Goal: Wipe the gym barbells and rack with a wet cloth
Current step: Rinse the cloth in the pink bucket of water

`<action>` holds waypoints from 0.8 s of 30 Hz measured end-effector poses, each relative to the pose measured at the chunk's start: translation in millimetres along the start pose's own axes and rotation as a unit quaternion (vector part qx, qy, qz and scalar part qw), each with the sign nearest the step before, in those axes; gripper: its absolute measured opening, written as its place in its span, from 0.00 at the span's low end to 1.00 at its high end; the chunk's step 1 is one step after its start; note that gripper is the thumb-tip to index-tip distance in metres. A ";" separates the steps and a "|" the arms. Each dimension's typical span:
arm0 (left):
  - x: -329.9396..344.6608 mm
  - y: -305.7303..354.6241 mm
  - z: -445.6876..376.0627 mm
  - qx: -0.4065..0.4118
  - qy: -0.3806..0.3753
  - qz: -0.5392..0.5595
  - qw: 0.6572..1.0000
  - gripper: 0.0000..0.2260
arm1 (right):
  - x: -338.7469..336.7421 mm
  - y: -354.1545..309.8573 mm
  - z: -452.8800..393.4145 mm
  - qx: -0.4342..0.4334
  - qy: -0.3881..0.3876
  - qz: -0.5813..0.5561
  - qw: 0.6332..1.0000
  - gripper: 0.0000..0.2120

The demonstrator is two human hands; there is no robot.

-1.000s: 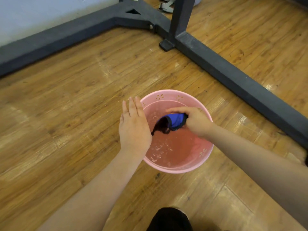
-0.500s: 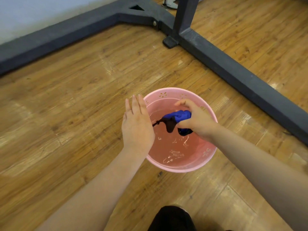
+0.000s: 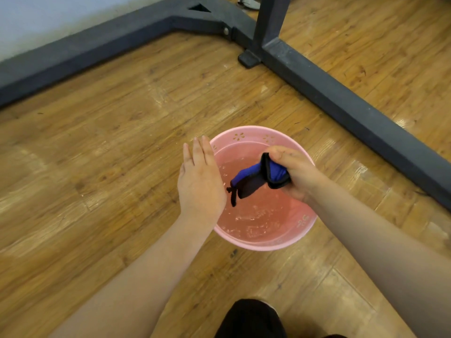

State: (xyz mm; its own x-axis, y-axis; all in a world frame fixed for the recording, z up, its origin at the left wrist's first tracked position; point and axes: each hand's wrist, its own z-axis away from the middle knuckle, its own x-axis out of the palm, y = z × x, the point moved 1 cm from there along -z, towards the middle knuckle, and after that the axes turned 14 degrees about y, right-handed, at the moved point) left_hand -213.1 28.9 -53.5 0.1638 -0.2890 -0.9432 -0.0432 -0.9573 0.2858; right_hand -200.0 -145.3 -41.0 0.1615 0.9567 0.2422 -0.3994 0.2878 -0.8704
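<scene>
While the right hand (image 3: 296,173) squeezes the cloth (image 3: 258,178) over the bucket (image 3: 244,137), its tail dangling just above the water, the left hand (image 3: 200,184) hovers flat and empty at the bucket's left rim. Wetting looks nearly done; wiping has not begun. Beyond the bucket the rack (image 3: 341,93) frame lies near, with bare floor (image 3: 97,154) between.

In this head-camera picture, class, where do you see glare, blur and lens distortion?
Head view: pale glare streaks on the wooden floor and glints on the water in the pink bucket; the left hand looks slightly soft; the rack base bows a little, a wide-angle effect; the right hand gripping the cloth is fairly sharp.
</scene>
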 end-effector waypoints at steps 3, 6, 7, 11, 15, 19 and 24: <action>0.3 0.2 0.0 -0.002 -0.002 0.000 1.000 0.34 | 4.3 4.6 -5.4 0.018 0.043 -0.038 0.998 0.09; 0.1 -0.2 0.0 0.000 -0.005 -0.001 1.000 0.35 | 7.3 4.6 -6.3 0.066 0.027 -0.042 0.997 0.10; 0.1 -0.3 -0.1 0.000 -0.005 -0.002 1.000 0.35 | 6.0 5.2 -6.3 0.082 0.009 -0.038 0.996 0.14; 0.8 -0.1 -0.8 0.003 0.000 -0.008 1.000 0.34 | 2.7 5.7 -1.9 0.113 -0.046 0.022 0.992 0.23; 1.2 -0.1 -0.3 0.002 0.000 -0.007 1.000 0.33 | 5.2 4.6 -2.0 0.102 -0.030 0.019 0.994 0.21; 0.5 0.4 -0.2 0.002 -0.003 -0.010 1.000 0.33 | 5.4 3.2 -3.7 0.095 0.003 -0.050 0.994 0.15; 0.1 0.2 -0.9 0.002 -0.009 -0.013 1.000 0.35 | 7.8 5.3 -0.5 0.106 0.018 -0.045 0.993 0.14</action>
State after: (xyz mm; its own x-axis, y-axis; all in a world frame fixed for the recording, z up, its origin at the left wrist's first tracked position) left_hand -212.2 28.7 -53.4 0.1464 -0.2644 -0.9532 -0.0437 -0.9644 0.2608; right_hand -200.4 -136.4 -44.0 0.2352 0.9258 0.2960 -0.5629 0.3780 -0.7350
